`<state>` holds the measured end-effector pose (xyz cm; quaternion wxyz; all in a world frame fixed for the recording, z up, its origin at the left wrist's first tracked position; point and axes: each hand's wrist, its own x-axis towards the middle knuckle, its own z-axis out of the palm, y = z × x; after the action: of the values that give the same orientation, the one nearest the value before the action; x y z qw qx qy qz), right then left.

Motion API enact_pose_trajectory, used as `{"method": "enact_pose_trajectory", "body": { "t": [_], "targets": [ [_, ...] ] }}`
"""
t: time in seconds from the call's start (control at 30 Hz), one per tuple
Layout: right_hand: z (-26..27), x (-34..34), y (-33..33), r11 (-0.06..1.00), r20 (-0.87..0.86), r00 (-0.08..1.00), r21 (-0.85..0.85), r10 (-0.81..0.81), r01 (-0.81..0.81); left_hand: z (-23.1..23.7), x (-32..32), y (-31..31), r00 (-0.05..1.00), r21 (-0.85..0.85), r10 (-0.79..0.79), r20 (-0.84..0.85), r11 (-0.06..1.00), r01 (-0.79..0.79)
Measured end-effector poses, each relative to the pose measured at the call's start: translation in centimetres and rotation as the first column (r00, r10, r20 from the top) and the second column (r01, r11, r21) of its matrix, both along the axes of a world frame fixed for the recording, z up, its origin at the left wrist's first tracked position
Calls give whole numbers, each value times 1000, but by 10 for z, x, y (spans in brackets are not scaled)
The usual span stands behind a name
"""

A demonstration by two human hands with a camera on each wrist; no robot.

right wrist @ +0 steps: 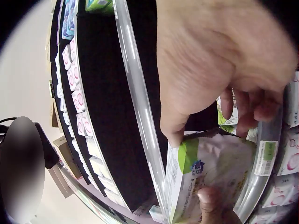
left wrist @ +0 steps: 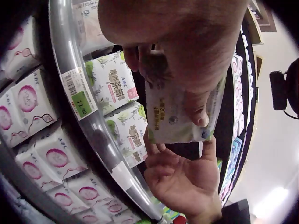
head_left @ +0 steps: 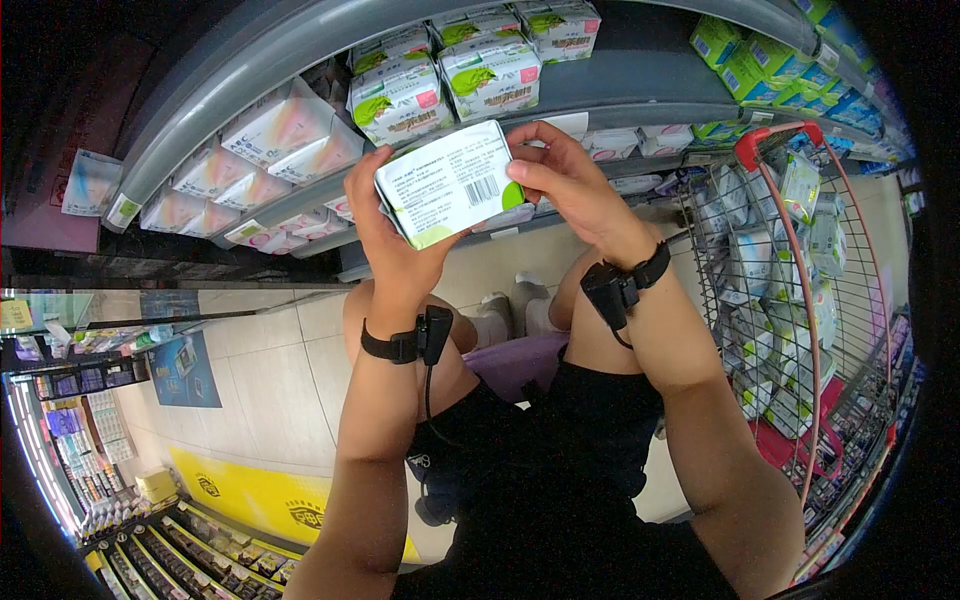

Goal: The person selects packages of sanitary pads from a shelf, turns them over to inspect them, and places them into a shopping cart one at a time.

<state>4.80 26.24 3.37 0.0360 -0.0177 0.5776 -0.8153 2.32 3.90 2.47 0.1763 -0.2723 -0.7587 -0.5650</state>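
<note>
Both hands hold up a white and green pack of sanitary pads (head_left: 445, 185), its printed back with a barcode turned toward the head camera. The left hand (head_left: 403, 245) grips the left end, thumb along the lower edge. At the other end the right hand (head_left: 585, 190) pinches the pack, its thumb near the barcode and fingers behind the upper corner. In the left wrist view the left thumb lies on the side of the pack (left wrist: 177, 119). The right wrist view shows the right thumb at a green corner of the wrapped pack (right wrist: 212, 163).
Similar green-and-white packs (head_left: 490, 80) stand on the shelf (head_left: 640, 90) just beyond the hands. Pastel packs (head_left: 275, 125) fill the shelf to the left. At the right stands a wire shopping cart (head_left: 800, 300) with several packs inside. A yellow floor sign (head_left: 255, 500) lies behind left.
</note>
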Motion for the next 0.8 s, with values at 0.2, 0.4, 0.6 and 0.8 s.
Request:
{"method": "enact_pose_trajectory", "body": {
  "t": [0.2,0.4,0.6,0.8],
  "targets": [
    [-2,1,6,1000,-6,1000,9,20,-20,2,0,1,999,-18,13,-46,1000,-13],
    [3,3,3,998,-16,1000,-56,25,-25,3,1,1,999,-26,6,-41,1000,-7],
    [3,4,1,999,-36,999,-52,9,-11,-1,0,0,999,-11,-10,-38,1000,9],
    [2,2,0,999,10,1000,-52,16,-15,-1,1,0,1000,2,-2,11,1000,2]
  ]
}}
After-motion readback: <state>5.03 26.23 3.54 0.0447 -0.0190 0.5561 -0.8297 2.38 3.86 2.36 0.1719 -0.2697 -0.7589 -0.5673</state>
